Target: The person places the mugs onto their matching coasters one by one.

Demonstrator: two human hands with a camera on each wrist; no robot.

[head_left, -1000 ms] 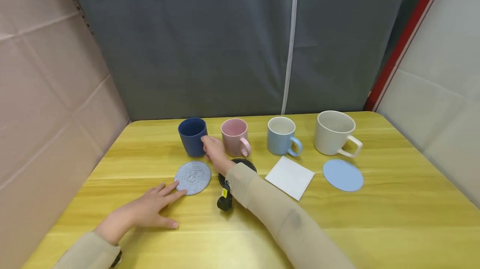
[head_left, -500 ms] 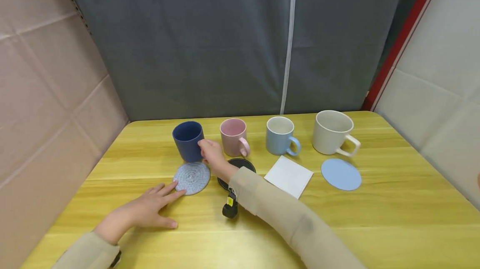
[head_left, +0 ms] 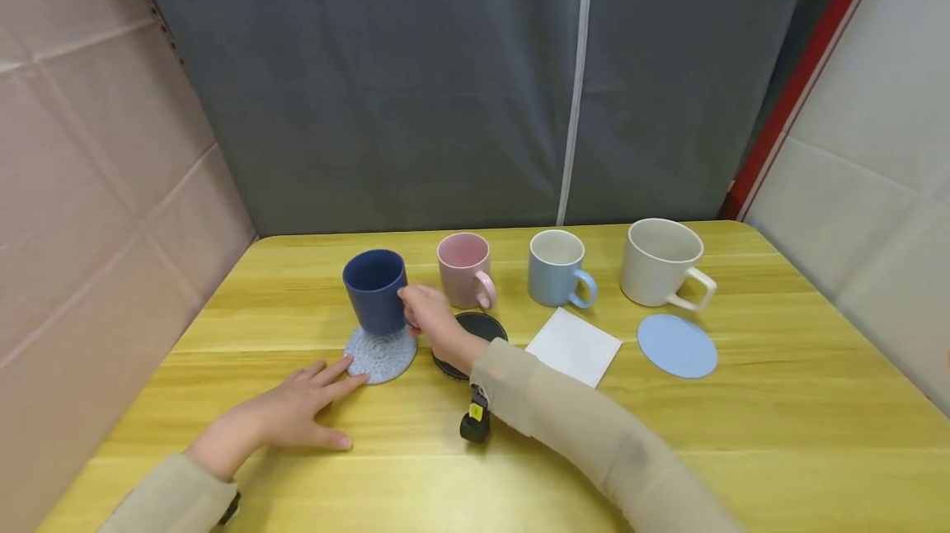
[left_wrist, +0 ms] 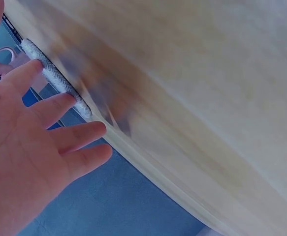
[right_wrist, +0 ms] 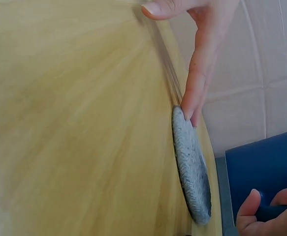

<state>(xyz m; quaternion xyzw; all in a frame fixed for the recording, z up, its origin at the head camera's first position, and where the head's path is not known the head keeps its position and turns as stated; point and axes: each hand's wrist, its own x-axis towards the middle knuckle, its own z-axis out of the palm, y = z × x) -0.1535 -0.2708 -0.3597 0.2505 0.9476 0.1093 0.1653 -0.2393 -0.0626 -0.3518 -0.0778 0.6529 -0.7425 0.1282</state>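
My right hand [head_left: 438, 325] grips the handle of a dark blue mug [head_left: 376, 304], thumb and curled fingers round it. The mug hangs over the far part of a round grey-blue woven coaster [head_left: 380, 361]. In the right wrist view, a thin gap shows between the mug [right_wrist: 264, 160] and the coaster [right_wrist: 191, 172]. My left hand [head_left: 285, 413] has its fingers spread, and two fingertips touch the coaster's near-left edge. The left wrist view shows that hand's palm [left_wrist: 25, 157] with nothing held.
A pink mug [head_left: 460, 277], a light blue mug [head_left: 551, 281] and a large cream mug [head_left: 649, 277] stand in a row. Nearer lie a black round coaster [head_left: 482, 327], partly behind my right wrist, a white square coaster [head_left: 573, 345] and a light blue round coaster [head_left: 678, 346].
The dark blue mug has come from behind the woven coaster toward me, with my right hand on its handle. My left hand has stayed in place at the coaster.
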